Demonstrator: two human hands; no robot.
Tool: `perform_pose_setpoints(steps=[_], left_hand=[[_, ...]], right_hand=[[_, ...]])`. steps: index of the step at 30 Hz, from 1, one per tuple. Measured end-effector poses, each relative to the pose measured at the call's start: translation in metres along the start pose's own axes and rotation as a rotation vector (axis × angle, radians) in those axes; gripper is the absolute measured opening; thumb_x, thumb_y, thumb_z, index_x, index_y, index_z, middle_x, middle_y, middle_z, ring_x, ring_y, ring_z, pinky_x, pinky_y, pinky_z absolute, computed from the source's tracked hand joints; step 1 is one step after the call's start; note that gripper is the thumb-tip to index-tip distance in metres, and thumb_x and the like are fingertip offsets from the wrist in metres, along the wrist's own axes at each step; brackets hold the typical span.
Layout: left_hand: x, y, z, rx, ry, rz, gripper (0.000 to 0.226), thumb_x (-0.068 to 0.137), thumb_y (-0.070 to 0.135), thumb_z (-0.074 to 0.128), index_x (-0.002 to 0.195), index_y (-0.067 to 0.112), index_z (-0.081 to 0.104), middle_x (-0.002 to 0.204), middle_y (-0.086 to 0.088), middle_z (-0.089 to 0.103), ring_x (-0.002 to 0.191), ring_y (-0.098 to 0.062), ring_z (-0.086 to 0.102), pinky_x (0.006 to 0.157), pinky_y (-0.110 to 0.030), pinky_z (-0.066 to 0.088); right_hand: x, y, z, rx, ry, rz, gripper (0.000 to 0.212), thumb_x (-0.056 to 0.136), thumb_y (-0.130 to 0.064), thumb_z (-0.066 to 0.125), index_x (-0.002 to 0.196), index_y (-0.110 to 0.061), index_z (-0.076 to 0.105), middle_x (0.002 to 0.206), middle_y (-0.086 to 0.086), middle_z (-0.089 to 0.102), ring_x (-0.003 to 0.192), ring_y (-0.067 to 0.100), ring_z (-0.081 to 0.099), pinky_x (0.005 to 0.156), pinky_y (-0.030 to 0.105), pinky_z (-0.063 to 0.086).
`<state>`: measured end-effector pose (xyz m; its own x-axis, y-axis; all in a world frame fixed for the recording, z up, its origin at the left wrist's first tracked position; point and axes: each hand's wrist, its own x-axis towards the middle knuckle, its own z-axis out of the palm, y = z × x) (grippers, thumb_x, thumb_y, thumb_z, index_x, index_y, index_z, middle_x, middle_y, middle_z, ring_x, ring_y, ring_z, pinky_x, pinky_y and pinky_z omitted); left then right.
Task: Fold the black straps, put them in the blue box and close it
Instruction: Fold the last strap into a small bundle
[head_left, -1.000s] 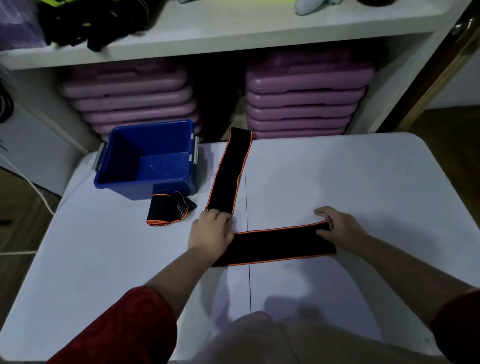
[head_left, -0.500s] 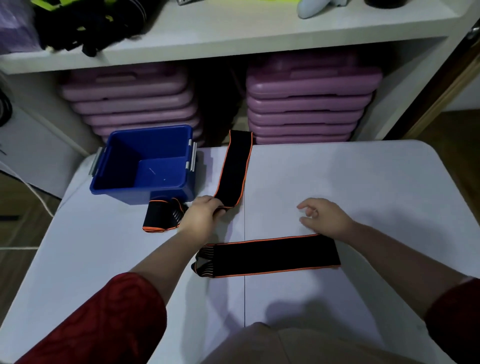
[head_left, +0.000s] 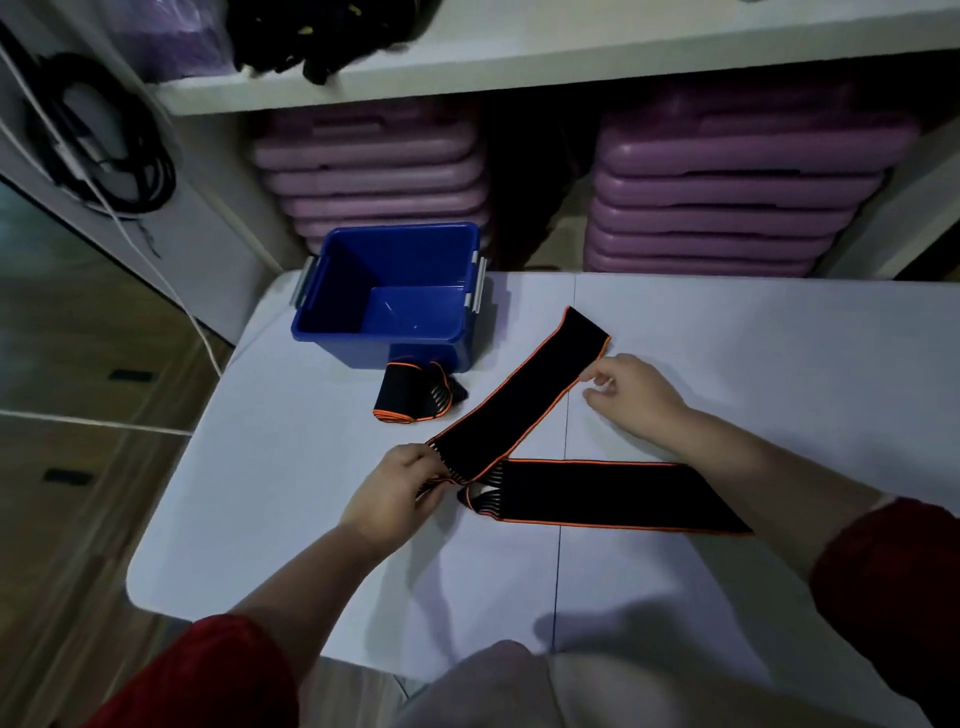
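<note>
White shelving (head_left: 519, 67) filled the top of the frame, with two stacks of purple cases (head_left: 727, 187) under its lowest board and a tangle of black gear on top at upper left. Below it a pale bench (head_left: 311, 519) took up the middle of the frame.

At the bench's upper left corner stood the blue box (head_left: 332, 322), open, lidless and with nothing visible inside, grey latches on its two sides. Touching its near wall lay a folded strap (head_left: 410, 397), black with orange edging, a compact bundle.

Right of centre a diagonal strap (head_left: 524, 395) ran from lower left up to the right, its far end lying flat on the bench near the box's right side. The left hand (head_left: 395, 499) had its grip closed on the ribbed lower end of this strap, thumb on top and fingers curled beneath. The right hand (head_left: 631, 392) hovered just beside the strap's upper end, fingers loosely bent and parted, its grip open and holding nothing; whether a fingertip touched the orange edge could not be told.

Lower in the frame a flat strap (head_left: 613, 496) lay across the bench from centre to right, its ribbed left end just beside the left hand's knuckles and partly under the diagonal strap's lower end. Red sleeves (head_left: 208, 675) showed at both lower corners.
</note>
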<state>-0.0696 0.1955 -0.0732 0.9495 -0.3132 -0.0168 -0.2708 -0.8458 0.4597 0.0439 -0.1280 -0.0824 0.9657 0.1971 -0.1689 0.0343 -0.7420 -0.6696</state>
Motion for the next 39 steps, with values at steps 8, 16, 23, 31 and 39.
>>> perform_pose_setpoints(steps=[8, 16, 23, 31, 39], left_hand=[[-0.016, -0.021, -0.012, 0.015, 0.038, -0.129, 0.018, 0.082, 0.016, 0.069, 0.099, 0.018, 0.070, 0.105, -0.001, 0.062, 0.096, -0.018, 0.058, 0.084, -0.023, 0.046], [-0.007, -0.028, -0.013, 0.007, 0.048, -0.111, 0.015, 0.081, 0.018, 0.070, 0.096, 0.018, 0.069, 0.104, 0.001, 0.062, 0.098, -0.020, 0.057, 0.086, -0.028, 0.047], [0.025, -0.014, -0.022, 0.008, 0.113, -0.016, 0.010, 0.083, 0.015, 0.069, 0.093, 0.011, 0.069, 0.100, -0.003, 0.063, 0.092, -0.019, 0.058, 0.084, -0.031, 0.049], [0.053, 0.013, -0.035, 0.045, 0.167, 0.153, 0.007, 0.084, 0.015, 0.069, 0.090, 0.011, 0.069, 0.099, -0.003, 0.064, 0.091, -0.017, 0.057, 0.084, -0.025, 0.045], [0.021, 0.014, -0.001, 0.038, 0.045, 0.203, 0.021, 0.086, 0.024, 0.055, 0.092, 0.009, 0.070, 0.096, -0.007, 0.064, 0.090, -0.016, 0.054, 0.085, -0.014, 0.037]], right_hand=[[0.042, -0.026, 0.008, -0.232, 0.220, 0.169, 0.053, 0.080, -0.036, 0.062, 0.128, -0.020, 0.048, 0.126, 0.009, 0.042, 0.120, 0.029, 0.039, 0.088, 0.049, 0.050], [0.060, -0.014, 0.009, -0.149, 0.082, 0.339, 0.022, 0.091, -0.024, 0.050, 0.105, -0.010, 0.060, 0.108, 0.015, 0.064, 0.097, 0.035, 0.059, 0.079, 0.038, 0.050], [0.023, -0.003, -0.027, 0.085, 0.279, 0.361, 0.014, 0.084, -0.019, 0.055, 0.088, -0.009, 0.064, 0.084, 0.007, 0.065, 0.086, 0.028, 0.061, 0.071, 0.031, 0.044], [-0.088, 0.026, -0.073, 0.204, 0.501, 0.458, 0.015, 0.080, -0.022, 0.062, 0.075, -0.007, 0.064, 0.073, 0.007, 0.065, 0.076, 0.022, 0.058, 0.073, 0.027, 0.038], [-0.171, 0.064, -0.027, 0.076, 0.434, 0.534, 0.012, 0.076, -0.024, 0.065, 0.072, -0.015, 0.058, 0.059, -0.003, 0.058, 0.068, 0.024, 0.057, 0.062, 0.029, 0.041]])
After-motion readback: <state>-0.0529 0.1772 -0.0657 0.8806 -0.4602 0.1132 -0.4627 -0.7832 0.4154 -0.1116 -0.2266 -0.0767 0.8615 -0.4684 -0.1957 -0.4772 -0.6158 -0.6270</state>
